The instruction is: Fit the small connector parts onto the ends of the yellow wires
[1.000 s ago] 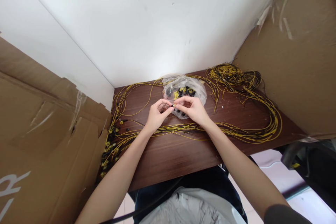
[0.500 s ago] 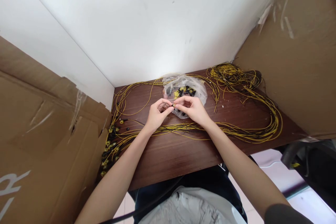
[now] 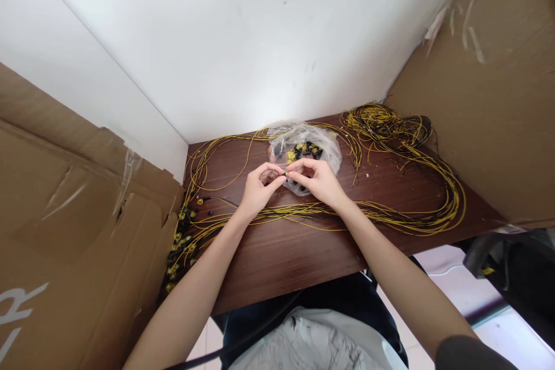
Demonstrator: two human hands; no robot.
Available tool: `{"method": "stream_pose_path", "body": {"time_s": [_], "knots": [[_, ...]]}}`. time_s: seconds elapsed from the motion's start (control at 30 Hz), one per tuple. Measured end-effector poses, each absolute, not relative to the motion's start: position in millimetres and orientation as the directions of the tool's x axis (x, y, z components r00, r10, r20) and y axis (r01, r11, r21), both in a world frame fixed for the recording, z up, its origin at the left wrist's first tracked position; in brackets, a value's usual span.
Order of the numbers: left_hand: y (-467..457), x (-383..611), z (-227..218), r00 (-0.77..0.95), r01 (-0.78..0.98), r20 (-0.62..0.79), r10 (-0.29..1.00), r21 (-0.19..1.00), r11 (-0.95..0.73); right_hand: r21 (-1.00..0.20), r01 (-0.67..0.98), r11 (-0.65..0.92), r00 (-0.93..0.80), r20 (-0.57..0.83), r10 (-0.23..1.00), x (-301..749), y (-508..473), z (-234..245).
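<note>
My left hand pinches a thin black wire, part of which loops inside the curl of its fingers. Opposite it, my right hand is closed at the fingertips on a small yellow piece, mostly covered by the fingers. The fingertips of both hands almost meet, just in front of a clear plastic bag. Yellow and black small connector parts lie in the open bag. Below my wrists a bundle of yellow and black wires runs across the brown table.
At the back right lies a tangled coil of wires. Several wire ends with yellow-and-black connectors gather at the left edge. Cardboard sheets stand left and right, and a white wall rises behind.
</note>
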State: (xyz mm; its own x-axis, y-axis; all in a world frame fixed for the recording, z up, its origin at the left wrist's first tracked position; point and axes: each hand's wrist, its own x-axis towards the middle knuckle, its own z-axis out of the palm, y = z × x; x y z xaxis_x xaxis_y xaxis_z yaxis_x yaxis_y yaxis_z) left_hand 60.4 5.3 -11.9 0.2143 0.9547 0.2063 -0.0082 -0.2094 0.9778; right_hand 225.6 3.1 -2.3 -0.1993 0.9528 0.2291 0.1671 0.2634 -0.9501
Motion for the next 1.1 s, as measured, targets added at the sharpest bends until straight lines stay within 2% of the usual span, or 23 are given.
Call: {"method": "stream_pose_path", "body": {"time_s": [0.7, 1.1], "knots": [[5.0, 59.3, -12.7, 0.236, 0.015, 0.218, 0.947, 0.974, -0.228, -0.920, 0.255, 0.299, -0.190, 0.255, 0.948, 225.6, -0.9, 5.7], [4.7, 59.1, -11.8, 0.238, 0.028, 0.211, 0.948, 0.974, -0.224, -0.964, 0.145, 0.222, -0.141, 0.202, 0.969, 226.7, 1.4, 0.4]]}}
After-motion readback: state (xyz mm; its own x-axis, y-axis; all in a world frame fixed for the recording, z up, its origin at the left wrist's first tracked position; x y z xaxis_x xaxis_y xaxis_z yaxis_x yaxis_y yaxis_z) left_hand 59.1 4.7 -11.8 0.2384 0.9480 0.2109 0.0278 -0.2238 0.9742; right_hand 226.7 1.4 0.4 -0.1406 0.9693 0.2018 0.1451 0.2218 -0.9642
